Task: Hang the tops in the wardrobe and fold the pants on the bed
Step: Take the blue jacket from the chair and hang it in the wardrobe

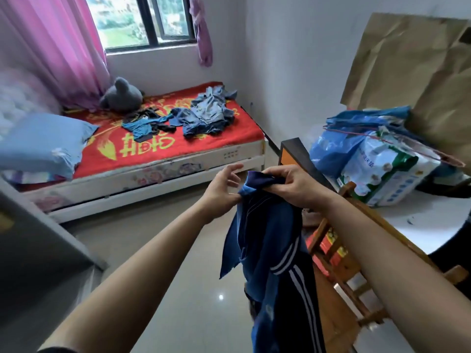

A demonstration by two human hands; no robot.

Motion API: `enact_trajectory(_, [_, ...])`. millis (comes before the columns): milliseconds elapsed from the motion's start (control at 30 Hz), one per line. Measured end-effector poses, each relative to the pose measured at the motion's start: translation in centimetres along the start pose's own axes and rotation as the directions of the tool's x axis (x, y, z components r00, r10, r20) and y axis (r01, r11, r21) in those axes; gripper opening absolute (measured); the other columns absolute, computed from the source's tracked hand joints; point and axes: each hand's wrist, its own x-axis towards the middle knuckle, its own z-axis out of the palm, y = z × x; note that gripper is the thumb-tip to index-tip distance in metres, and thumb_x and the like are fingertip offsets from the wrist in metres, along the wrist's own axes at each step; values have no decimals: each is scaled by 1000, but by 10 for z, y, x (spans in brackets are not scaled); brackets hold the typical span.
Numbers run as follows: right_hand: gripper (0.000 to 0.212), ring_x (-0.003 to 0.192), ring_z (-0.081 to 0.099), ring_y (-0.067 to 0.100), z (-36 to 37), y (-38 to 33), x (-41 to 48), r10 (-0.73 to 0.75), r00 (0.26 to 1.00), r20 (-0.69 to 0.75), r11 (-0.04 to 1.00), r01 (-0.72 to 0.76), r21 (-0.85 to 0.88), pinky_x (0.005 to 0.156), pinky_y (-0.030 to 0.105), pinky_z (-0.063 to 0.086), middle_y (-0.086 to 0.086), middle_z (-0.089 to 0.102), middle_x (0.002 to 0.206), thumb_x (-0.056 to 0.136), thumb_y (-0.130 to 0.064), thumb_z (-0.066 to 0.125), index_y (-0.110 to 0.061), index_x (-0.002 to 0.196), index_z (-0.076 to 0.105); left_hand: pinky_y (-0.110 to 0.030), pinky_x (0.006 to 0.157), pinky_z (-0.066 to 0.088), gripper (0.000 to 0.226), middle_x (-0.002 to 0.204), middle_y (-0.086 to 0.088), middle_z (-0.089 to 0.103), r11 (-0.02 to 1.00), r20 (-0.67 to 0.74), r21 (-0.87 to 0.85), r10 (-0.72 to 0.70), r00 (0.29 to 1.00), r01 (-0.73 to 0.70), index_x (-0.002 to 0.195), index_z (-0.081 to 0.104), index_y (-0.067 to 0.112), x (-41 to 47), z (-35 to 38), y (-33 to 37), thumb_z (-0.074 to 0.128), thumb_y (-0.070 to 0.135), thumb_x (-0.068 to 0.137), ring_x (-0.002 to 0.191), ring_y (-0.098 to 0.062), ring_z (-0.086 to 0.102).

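Note:
A dark blue garment [274, 250] with white side stripes hangs in front of me over the floor. My right hand [290, 184] is closed on its bunched top edge. My left hand [223, 189] pinches the same edge from the left with thumb and forefinger, the other fingers spread. On the bed [158, 159] with a red and yellow cover lie a heap of blue denim clothes [207, 113] and a teal and black garment [144, 124]. A grey wardrobe edge [38, 240] shows at the left.
A blue pillow [43, 143] and a grey plush toy [122, 95] lie on the bed. A wooden chair [339, 263] stands right of the garment. A white table [423, 222] carries blue and white bags [377, 159]. Pink curtain [56, 47] hangs at the window.

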Motion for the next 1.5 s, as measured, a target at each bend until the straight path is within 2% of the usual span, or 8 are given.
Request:
enact_trajectory(133, [27,81,61,-6,40,-1,33,31,995,90,999,-27,-42,79,12,45,-12,69,89,90,7,63,-15,104,69,-27,89,47,40,114,-1,51,982,114,187,-49,992,27,111,60,32,-8,-45,-24,69,15,76,104,-13,54])
enact_trajectory(267, [21,80,67,6,77,4,77,137,990,44,976,-127,-179,81,31,57,-6,75,87,79,-9,80,-22,94,74,-31,61,36,19,69,1,49,972,-214,232,7,977,44,69,47,15,-7,-115,-46,57,1,75,66,-16,46])
enact_trajectory(467, [22,85,64,22,176,17,163,233,963,-135,825,-270,-497,68,32,49,-3,69,87,80,-23,66,-34,98,60,-31,53,23,22,57,6,39,950,-480,311,191,856,-38,58,36,20,-2,-226,-34,48,3,63,58,-14,34])
enact_trajectory(733, [28,103,63,36,280,51,247,390,905,-170,629,-397,-669,82,39,49,15,68,109,88,-14,44,-18,115,54,-24,46,24,21,54,0,40,976,-836,156,47,547,153,59,47,7,-43,-390,-80,53,-10,69,54,-13,35])
enact_trajectory(833, [27,103,63,38,297,30,305,346,931,-115,690,-335,-642,82,38,49,19,67,111,88,-10,44,-9,112,57,-33,52,29,19,60,-7,50,850,-747,425,134,651,312,67,48,7,-62,-433,-111,64,-2,73,60,-25,48])
enact_trajectory(1000, [39,106,59,36,322,-33,410,86,988,130,774,16,-633,87,40,50,20,64,117,85,-1,42,-7,121,56,-31,73,47,53,99,10,66,539,-573,580,-262,776,610,100,63,36,-84,-469,-161,85,58,57,94,-19,62])
enact_trajectory(1267, [22,97,61,37,369,-63,573,-118,958,260,568,280,-774,68,36,40,21,63,107,91,-2,43,-3,106,59,-30,64,44,16,92,0,66,425,-887,341,-150,436,839,81,64,24,-82,-522,-210,69,38,85,88,-30,64])
enact_trajectory(1500, [40,99,63,39,439,-79,659,-35,899,437,875,239,-421,83,42,53,20,69,106,79,-9,37,-11,106,67,-35,62,47,18,90,-4,60,291,-906,123,-358,227,949,92,43,20,-49,-577,-201,54,7,87,77,-23,58])
